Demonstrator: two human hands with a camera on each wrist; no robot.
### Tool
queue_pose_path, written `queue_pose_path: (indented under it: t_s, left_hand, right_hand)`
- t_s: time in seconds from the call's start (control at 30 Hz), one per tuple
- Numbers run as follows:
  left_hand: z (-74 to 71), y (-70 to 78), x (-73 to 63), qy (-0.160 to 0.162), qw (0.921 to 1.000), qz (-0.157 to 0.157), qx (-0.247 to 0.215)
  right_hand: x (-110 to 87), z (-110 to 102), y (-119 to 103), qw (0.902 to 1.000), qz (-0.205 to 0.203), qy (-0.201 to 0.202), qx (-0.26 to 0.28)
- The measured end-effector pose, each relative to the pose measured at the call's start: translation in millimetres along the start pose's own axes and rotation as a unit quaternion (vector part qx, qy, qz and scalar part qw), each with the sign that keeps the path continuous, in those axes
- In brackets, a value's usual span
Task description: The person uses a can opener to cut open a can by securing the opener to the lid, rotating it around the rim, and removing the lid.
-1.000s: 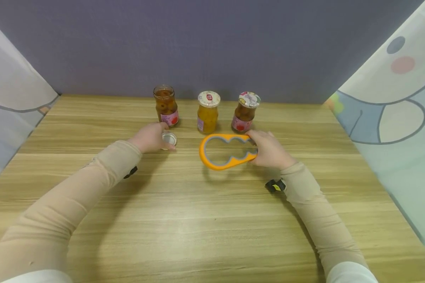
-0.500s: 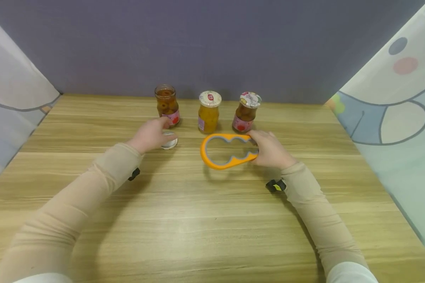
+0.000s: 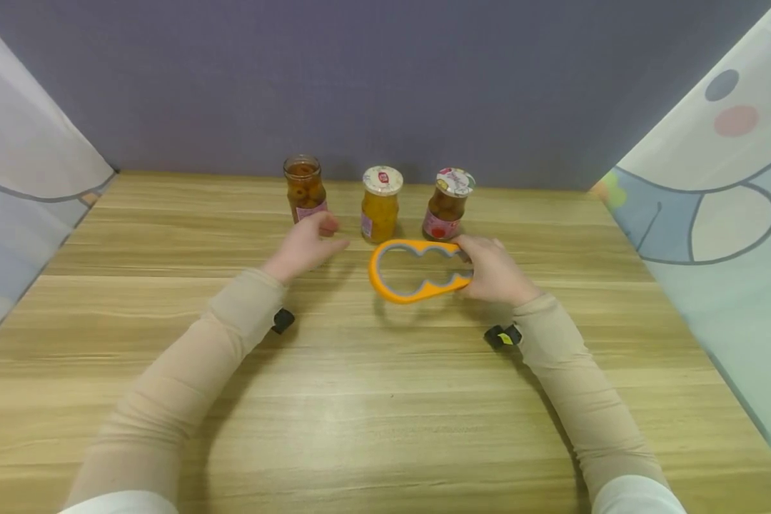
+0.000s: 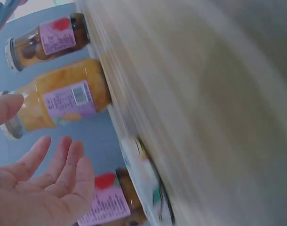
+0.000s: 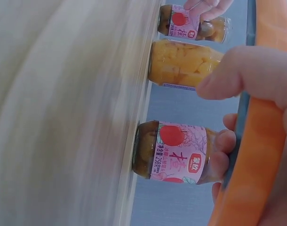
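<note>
Along the far side of the wooden table [image 3: 385, 428], three glass jars stand upright in a row, each apart from the next. Leftmost is the uncovered jar [image 3: 305, 191], its rim showing and dark fruit in amber liquid inside. Between its neighbours stands the yellow jar [image 3: 380, 214], capped by a pale printed lid, and to the right is the capped dark jar [image 3: 446, 205] with a pink label [image 3: 440, 225].

The person's right hand [image 3: 496, 273] grips the orange opener [image 3: 432, 290] by its narrow right end, thumb on one side and fingers on the other. The opener is held above the table, just nearer than the yellow and capped dark jars; its rounded loop faces left, and grey scalloped edging lines the inside.

The left hand [image 3: 303, 247] is on the near side of the uncovered jar, covering part of its label, with fingers extended, thumb well away from them and nothing in its grasp. By the left wrist view, a flat white-faced piece [image 4: 146, 181] lies near that hand on the table; it is blurred, perhaps a loose lid. Beige sleeves [image 3: 231, 325] cover both forearms.
</note>
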State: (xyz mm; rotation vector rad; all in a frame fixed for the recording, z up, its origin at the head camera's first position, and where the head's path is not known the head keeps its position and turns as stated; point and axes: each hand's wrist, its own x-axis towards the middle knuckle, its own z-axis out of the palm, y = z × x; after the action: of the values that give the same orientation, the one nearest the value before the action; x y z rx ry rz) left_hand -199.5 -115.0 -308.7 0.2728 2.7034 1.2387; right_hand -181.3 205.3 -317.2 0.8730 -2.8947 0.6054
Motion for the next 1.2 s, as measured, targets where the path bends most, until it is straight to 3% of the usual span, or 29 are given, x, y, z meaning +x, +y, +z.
queue_pose_path:
  t_s: [0.17,0.37,0.87,1.2]
  left_hand:
    - [11.5,3.6,6.2,0.008,0.9994,0.002,-0.034]
    - [18.9,13.8,17.1,0.009,0.9969,-0.022,-0.075]
    - [32.1,33.2,42.8,0.043,0.9905,-0.066,-0.112]
    - [40.4,40.8,55.3,0.07,0.9861,-0.046,-0.143]
  right_hand:
    - [-0.8,-0.5,2.4,1.0,0.005,-0.007,0.002]
    - [-1.6,-2.5,8.0,0.9999,0.009,-0.009,0.0]
    - [-3.4,-11.0,13.7,1.0,-0.001,0.007,-0.002]
    - [-3.7,-14.0,17.9,1.0,-0.002,0.002,-0.009]
